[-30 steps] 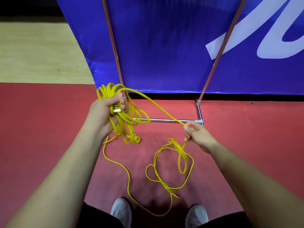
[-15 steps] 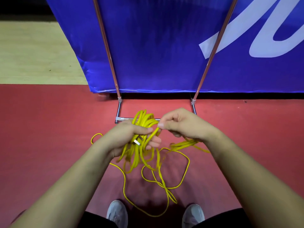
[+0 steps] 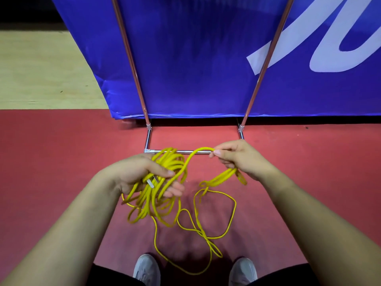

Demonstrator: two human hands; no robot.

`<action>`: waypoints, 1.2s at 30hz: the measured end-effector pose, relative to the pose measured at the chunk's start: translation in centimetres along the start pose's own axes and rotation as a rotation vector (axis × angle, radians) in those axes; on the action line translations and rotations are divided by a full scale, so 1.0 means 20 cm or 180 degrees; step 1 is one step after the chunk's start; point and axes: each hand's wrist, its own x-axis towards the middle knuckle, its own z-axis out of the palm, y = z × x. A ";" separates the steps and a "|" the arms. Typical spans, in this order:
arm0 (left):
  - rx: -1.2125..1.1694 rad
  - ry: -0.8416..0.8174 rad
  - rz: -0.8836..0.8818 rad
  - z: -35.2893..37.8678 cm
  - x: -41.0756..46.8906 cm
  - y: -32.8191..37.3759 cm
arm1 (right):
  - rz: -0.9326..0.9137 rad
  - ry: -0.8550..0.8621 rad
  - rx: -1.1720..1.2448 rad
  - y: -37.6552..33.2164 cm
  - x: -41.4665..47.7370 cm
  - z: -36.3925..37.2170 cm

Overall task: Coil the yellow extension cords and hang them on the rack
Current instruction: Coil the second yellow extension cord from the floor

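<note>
The yellow extension cord (image 3: 167, 168) is partly hidden. My palm covers the coils where they pass through my left hand (image 3: 134, 172), and the strands are too tangled and blurred to count. The rack (image 3: 181, 151) is cut off at the top, so only its two slanted poles and floor bar show.

My left fingers (image 3: 175, 188) are curled round the bundle of loops with the thumb across the front. Metal plug prongs (image 3: 151, 183) stick out just below the thumb. My right hand (image 3: 245, 159) pinches a single strand between thumb and forefinger, in front of the rack's floor bar, and that strand arcs back to the bundle. More loops run beneath my right palm.

The cord is thin and bright yellow. Slack loops hang down and trail over the red floor (image 3: 51, 172) to between my grey shoes (image 3: 147, 269). A blue banner (image 3: 195, 58) stands behind.
</note>
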 end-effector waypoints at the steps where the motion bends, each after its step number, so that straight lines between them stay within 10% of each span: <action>1: -0.0032 -0.0048 -0.0074 0.00 0.00 -0.01 | 0.0028 -0.0074 -0.0060 -0.02 0.00 -0.02; 8: -0.0153 -0.0114 0.0074 0.02 0.01 -0.01 | 0.0015 -0.0905 0.0121 -0.15 -0.02 0.03; 16: -0.1485 -0.0721 0.0402 0.08 0.02 -0.01 | 0.0055 0.0344 -0.0730 -0.13 0.05 0.05; 36: -0.1341 -0.0511 0.0997 0.10 0.08 -0.02 | -0.0485 -0.0692 -0.1903 -0.18 -0.04 0.10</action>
